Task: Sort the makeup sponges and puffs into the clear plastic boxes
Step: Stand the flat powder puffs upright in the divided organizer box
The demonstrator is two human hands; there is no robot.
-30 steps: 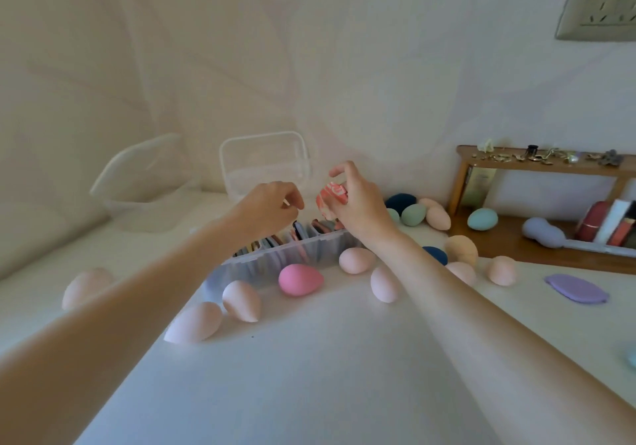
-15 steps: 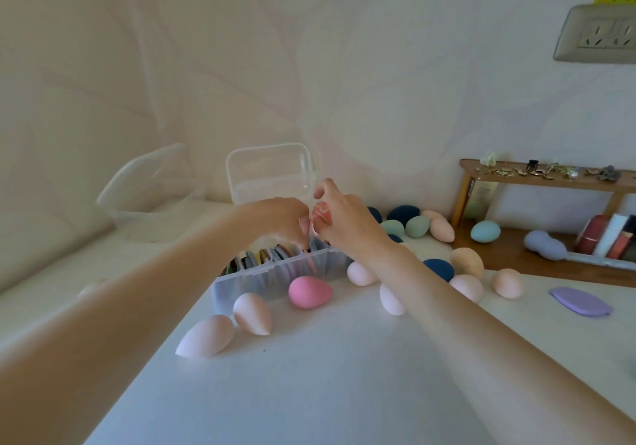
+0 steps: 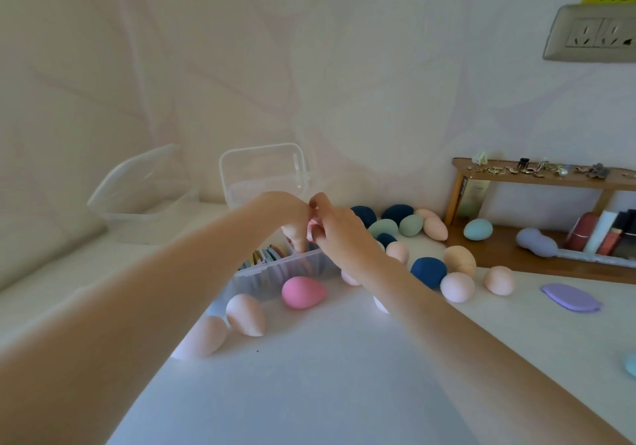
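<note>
A clear plastic box (image 3: pixel 275 267) with its lid raised stands mid-table, holding several flat puffs on edge. My right hand (image 3: pixel 340 234) pinches a pink-and-white puff (image 3: pixel 312 229) just above the box's right end. My left hand (image 3: pixel 292 219) is beside it, fingers pointing down into the box among the puffs. Egg-shaped sponges lie around: a bright pink one (image 3: pixel 303 291) in front of the box, two pale peach ones (image 3: pixel 244 314) at the left front, navy, green and peach ones to the right.
A second clear box (image 3: pixel 137 203) with an open lid sits at the back left by the wall. A wooden shelf (image 3: pixel 537 255) with small items stands at the right. A flat purple puff (image 3: pixel 569 296) lies near it.
Both hands came together and dropped toward the box; the right hand lowered the pink-and-white puff from above to the box's rim. The camera shifted, so the view sits slightly lower.
</note>
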